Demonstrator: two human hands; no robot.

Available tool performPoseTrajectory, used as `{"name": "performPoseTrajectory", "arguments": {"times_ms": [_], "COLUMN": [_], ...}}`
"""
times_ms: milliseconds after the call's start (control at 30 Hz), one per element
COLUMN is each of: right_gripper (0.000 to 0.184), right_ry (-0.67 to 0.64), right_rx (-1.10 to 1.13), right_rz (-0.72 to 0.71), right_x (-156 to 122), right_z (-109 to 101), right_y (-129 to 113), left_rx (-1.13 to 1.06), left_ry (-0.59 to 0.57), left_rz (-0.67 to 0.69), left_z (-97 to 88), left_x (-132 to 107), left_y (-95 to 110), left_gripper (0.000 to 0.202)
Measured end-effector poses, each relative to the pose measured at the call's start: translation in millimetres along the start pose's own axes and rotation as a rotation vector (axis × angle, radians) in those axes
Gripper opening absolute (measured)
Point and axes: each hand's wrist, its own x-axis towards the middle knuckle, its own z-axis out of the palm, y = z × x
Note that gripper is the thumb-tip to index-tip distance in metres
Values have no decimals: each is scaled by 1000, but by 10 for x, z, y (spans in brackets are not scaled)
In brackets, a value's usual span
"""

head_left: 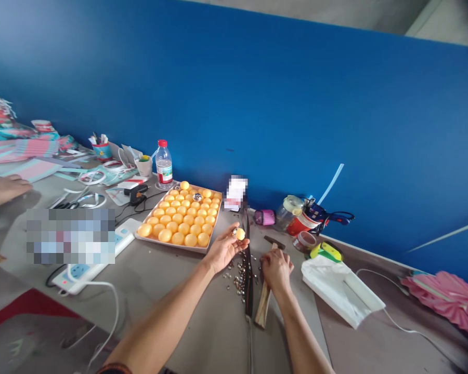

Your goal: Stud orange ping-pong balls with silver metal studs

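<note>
My left hand (225, 249) is raised a little above the grey table, fingertips pinched on one orange ball (241, 234). Just left of it lies a tray (178, 245) filled with several rows of the same orange balls; one silvery ball (197, 197) sits among them. My right hand (276, 268) is closed around the wooden handle of a hammer (265, 301), whose dark head (274, 241) points away from me. Between the hands are a scatter of small metal studs (238, 276) and a long dark strip (248, 270) lying on the table.
A water bottle (164, 164) stands behind the tray. A white power strip (97, 262) with cables lies at left. Jars, scissors and a yellow-green tool (326, 251) sit at right, beside a white bag (341, 291). Another person's hand (2, 191) rests far left. A blue wall backs the table.
</note>
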Motion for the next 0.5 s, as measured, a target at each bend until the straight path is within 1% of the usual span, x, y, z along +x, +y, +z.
{"name": "performPoseTrajectory", "arguments": {"times_ms": [67,133,233,300,367,500], "right_gripper": [18,17,20,22,23,24], "right_ry": [76,110,57,48,53,45], "right_rx": [116,269,468,534,585,696], "right_rz": [-18,-41,-10,33,46,79], "right_x": [13,25,35,34,33,42], "right_z": [26,45,51,35,9,-43], "right_y": [-4,-13,-43,-75,-107,-146], "left_rx": [14,27,48,63,69,68], "left_ry": [6,7,10,17,18,-25], "left_rz": [-3,-10,-24,-30,-31,-34], "left_z": [-2,0,11,19,21,8], "left_x": [-2,-6,-13,-17,-22,-31], "left_y": [0,-4,-15,-23,-28,-20], "left_gripper": [47,48,50,50,48,39]}}
